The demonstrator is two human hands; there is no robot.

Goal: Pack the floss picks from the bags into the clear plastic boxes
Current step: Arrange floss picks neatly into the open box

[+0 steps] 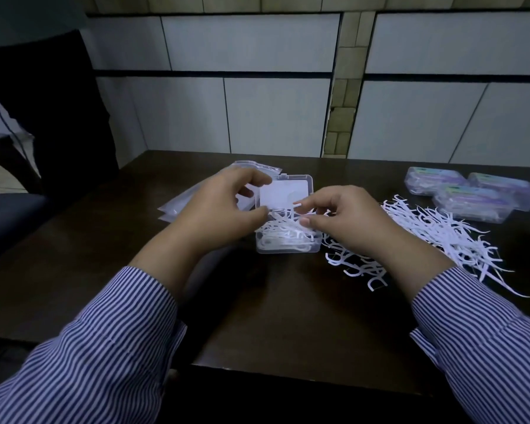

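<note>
Dark worktop [257,316]: both hands' fingers [314,206] pinch floss picks [283,228] over the open clear box [288,244]; loose picks [441,237] lie right of them.

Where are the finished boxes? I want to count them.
In the head view, the closed boxes sit far right on the table, behind the loose floss picks.

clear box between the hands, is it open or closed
Open. The clear box has its lid tilted up behind it, and white floss picks lie heaped in the uncovered base.
</note>
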